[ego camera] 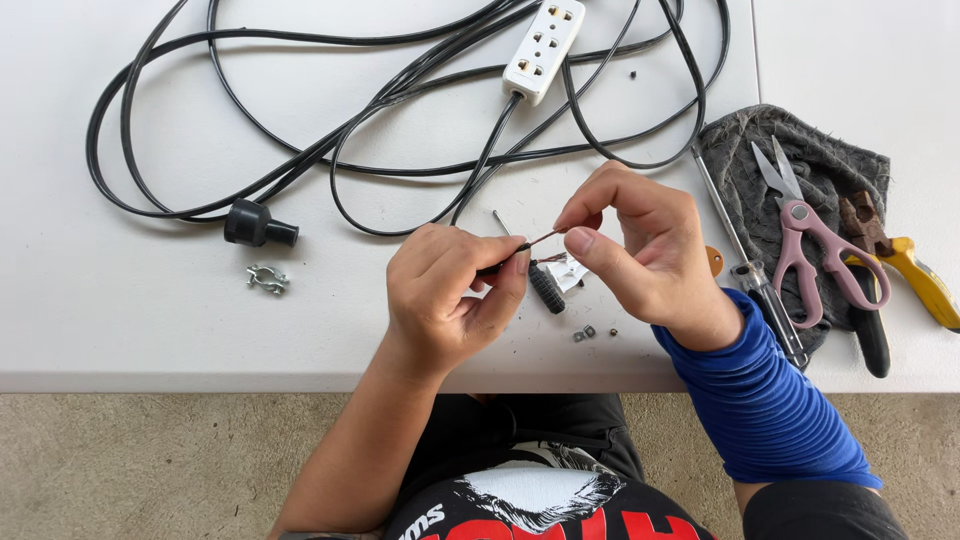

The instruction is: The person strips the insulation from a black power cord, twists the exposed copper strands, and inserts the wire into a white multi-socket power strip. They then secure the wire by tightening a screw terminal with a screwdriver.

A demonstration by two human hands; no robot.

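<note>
My left hand (450,295) pinches the end of a thin black wire (500,266) above the white table (150,330). My right hand (635,245), in a blue sleeve, grips the bared copper strands (545,237) at the wire's tip between thumb and forefinger. Beneath the hands lie a small black-handled screwdriver (545,288), a small white part and tiny metal nuts (584,333). A long black cable (330,150) loops across the table to a white socket strip (543,48). A black plug cover (255,225) sits on the cable at the left.
A metal clamp (267,279) lies left of my hands. At the right, a grey rag (800,165) carries pink-handled scissors (815,245), yellow-handled pliers (905,260) and a long screwdriver (750,265). The table's front edge runs just below my hands.
</note>
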